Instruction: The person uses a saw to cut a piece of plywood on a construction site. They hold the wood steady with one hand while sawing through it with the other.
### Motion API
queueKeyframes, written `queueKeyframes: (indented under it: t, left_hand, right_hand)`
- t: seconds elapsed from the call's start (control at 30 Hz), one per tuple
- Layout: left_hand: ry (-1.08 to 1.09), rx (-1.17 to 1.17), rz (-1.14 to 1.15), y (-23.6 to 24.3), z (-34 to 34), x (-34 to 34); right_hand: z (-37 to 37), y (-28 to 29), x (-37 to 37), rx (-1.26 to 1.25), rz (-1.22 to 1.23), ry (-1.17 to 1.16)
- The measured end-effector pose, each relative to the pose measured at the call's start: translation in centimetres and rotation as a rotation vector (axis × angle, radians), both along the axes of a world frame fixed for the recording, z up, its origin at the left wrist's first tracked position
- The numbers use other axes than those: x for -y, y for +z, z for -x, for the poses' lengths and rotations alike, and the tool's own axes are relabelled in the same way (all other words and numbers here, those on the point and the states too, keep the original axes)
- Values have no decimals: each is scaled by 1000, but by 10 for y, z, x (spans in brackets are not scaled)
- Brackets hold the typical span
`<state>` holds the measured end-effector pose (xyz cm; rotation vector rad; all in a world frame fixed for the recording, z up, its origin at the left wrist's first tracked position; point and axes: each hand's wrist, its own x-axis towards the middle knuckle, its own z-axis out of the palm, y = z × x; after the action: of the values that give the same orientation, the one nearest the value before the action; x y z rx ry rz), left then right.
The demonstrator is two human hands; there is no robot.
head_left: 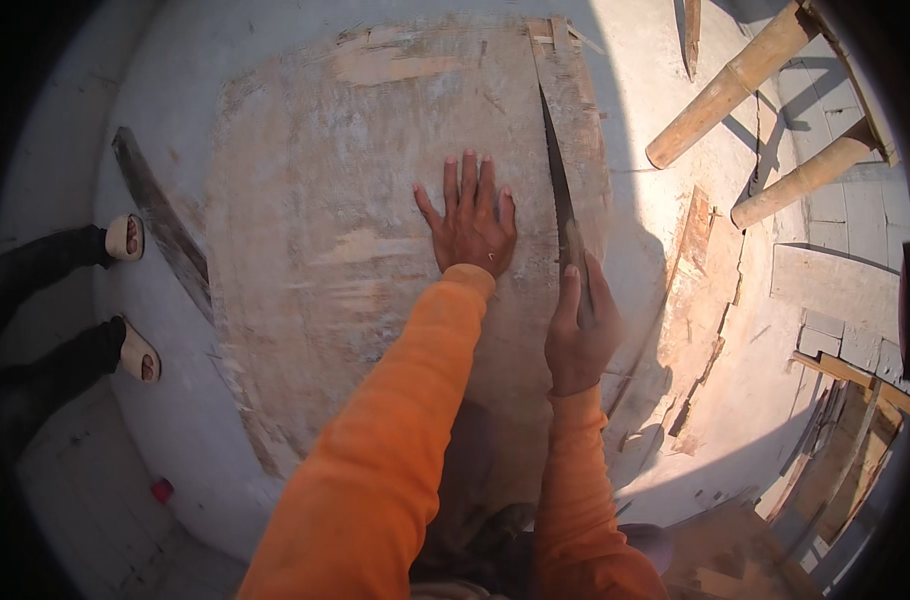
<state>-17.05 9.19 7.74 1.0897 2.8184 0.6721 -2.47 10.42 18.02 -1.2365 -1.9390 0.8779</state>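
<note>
A large worn sheet of plywood (305, 210) lies flat beneath both my hands. My left hand (470, 225) rests on it palm down, with fingers spread. At the right, my right hand (583, 335) is wrapped round the handle of a handsaw (558, 175). The saw's dark, tapering blade points away from me along the sheet's right side. Past the blade tip, a thin line runs to the far edge, beside a small wood piece (560, 33). How deep the blade sits in the sheet I cannot tell.
A person in dark trousers and light sandals (135, 350) stands at the left, near a dark wooden strip (165, 215). Bamboo legs (730, 90) of a wooden stand rise at the upper right. A broken board (690, 320) lies right of the sheet; scrap wood (840, 450) is piled lower right.
</note>
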Motion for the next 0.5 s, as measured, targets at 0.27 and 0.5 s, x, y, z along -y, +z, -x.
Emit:
queueKeyframes:
  t: [0.27, 0.5]
  left_hand:
    - [20, 14, 33, -3, 4, 16]
    - [-7, -1, -1, 5, -9, -9]
  right_hand:
    - [-65, 27, 79, 126, 26, -26]
    - [23, -11, -31, 33, -112, -17]
